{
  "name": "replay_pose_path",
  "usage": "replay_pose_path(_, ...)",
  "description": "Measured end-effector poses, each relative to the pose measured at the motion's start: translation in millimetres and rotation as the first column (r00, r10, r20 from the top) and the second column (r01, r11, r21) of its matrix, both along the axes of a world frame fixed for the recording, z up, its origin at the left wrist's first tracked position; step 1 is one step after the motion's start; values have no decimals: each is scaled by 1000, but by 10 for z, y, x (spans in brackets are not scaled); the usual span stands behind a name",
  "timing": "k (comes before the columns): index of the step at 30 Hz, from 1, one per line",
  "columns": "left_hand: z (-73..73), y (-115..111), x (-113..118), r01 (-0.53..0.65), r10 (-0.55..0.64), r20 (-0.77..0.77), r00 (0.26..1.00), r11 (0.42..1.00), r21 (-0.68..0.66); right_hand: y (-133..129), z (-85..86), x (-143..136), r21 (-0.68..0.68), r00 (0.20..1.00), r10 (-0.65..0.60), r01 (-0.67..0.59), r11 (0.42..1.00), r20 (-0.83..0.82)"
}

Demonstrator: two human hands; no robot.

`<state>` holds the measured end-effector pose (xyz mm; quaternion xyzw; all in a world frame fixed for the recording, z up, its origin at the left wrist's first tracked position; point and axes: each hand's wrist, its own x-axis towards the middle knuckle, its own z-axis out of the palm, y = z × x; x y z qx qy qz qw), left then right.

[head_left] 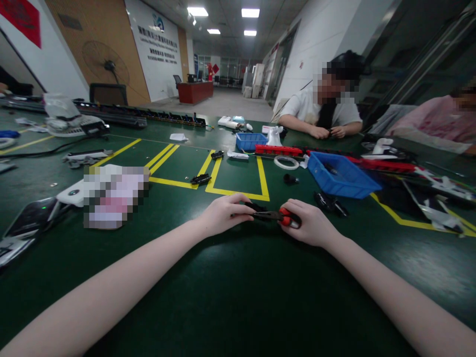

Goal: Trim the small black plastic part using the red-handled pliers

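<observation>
My right hand point(308, 223) is closed around the red and black handles of a pair of pliers point(270, 215), whose dark jaws point left. Between the fingers of my left hand point(228, 215) is a small black part point(256, 206), pinched close to the jaws. Whether the jaws grip that part I cannot tell. Both hands are just above the green table point(238, 297). Beyond them lie a black clip-like piece point(201, 179) and a similar black piece point(217, 154) by the yellow tape. A short black cylinder point(290, 179) is past my right hand.
A blue bin point(340, 176) with dark parts stands to the right, black pieces point(330, 203) before it. Farther back are a smaller blue bin point(251, 141), a tape roll point(286, 162) and a long red strip point(282, 150). A phone point(33, 218) lies left. Two people sit across the table.
</observation>
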<state>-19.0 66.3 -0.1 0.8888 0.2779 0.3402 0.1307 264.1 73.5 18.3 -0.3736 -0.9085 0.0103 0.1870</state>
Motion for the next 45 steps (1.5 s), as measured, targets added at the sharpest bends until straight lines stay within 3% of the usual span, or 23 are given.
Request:
replay_pose_path(14, -16, 14, -2, 9, -8, 45, 999, 1000, -21, 14, -37, 22, -120, 997, -51, 44, 992, -58)
replay_pose_path(23, -43, 46, -22, -13, 15, 54, 998, 999, -36, -19, -15, -22, -36, 997, -69, 68, 997, -22)
replay_pose_path(33, -52, 62, -10, -1, 3, 46, 999, 999, -35, 71, -23, 56, -60, 1000, -21, 22, 998, 11)
replay_pose_path(45, -23, 51, -13, 23, -25, -18, 1000, 997, -78, 81, -38, 57, 44, 998, 16, -19, 999, 54)
